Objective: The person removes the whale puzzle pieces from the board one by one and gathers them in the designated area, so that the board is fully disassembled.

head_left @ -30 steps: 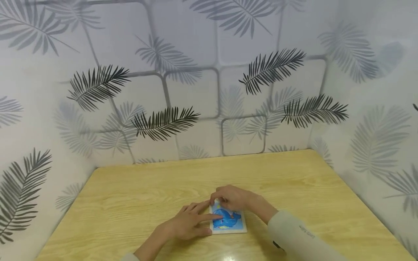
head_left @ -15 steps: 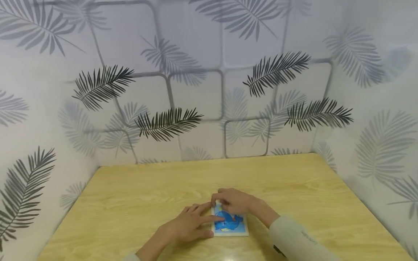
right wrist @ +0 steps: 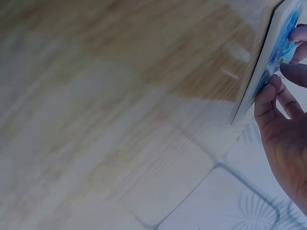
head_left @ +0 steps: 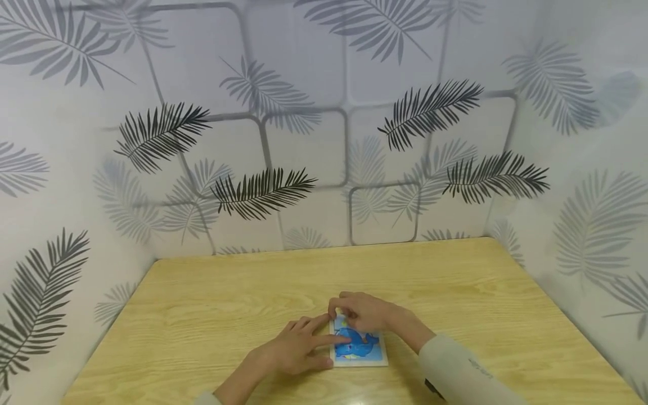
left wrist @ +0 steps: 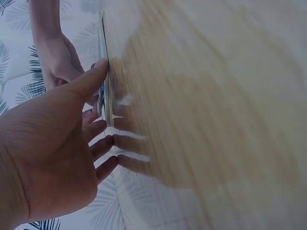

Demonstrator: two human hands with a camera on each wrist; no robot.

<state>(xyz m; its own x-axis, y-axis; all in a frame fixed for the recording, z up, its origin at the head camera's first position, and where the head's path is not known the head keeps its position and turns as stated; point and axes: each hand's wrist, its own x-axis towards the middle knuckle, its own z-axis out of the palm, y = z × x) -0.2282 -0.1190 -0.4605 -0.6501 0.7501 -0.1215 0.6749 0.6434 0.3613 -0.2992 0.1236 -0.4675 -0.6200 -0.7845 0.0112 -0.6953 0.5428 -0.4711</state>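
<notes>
A small square whale picture board [head_left: 358,350] with a pale border lies flat on the table between my hands. My left hand [head_left: 293,347] lies at its left side with fingers spread; the index finger reaches across the whale and the thumb touches the lower left edge. In the left wrist view, the board [left wrist: 106,72] appears edge-on beside the left thumb. My right hand [head_left: 367,312] bends over the board's far edge, curled fingers at the far left corner. In the right wrist view, my right hand's fingertips [right wrist: 265,98] meet the board; whether they pinch anything is hidden.
The wood-grain table [head_left: 243,292] extends around the board, with its far edge against a wall [head_left: 304,219] patterned with grey and black leaves. More patterned wall closes in on the left and right. Light reflects off the table near its front.
Both hands stay in nearly the same place on the board. The whole head view has shifted slightly, with the scene moving a little right and down.
</notes>
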